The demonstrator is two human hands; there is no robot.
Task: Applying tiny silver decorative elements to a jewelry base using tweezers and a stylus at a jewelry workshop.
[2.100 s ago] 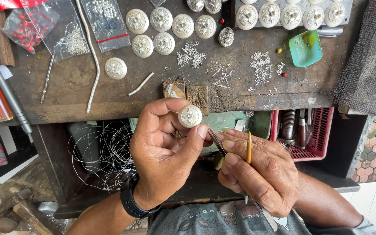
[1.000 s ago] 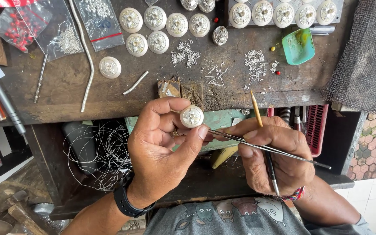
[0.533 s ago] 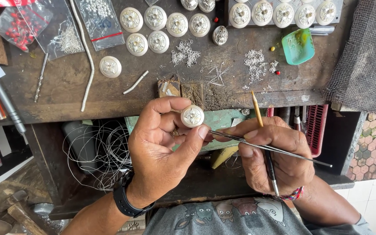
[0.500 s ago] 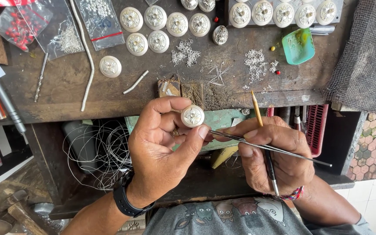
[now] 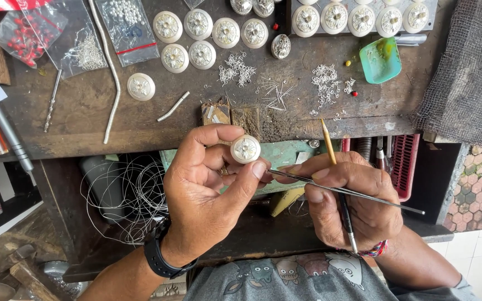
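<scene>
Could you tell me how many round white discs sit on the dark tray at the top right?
5 discs, in one row on the dark tray: leftmost, second, middle, fourth, rightmost. More may be hidden beyond the picture's top edge.

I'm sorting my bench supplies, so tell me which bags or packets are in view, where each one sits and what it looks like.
Clear bag of red beads: bench top, far left corner, crumpled.
Clear bag of fine silver bits: just right of the red beads, flat.
Clear zip bag of small white beads: further right, rectangular, red stripe across it.
Red packet: top left edge, mostly cut off.
No screens or signs show.
</scene>
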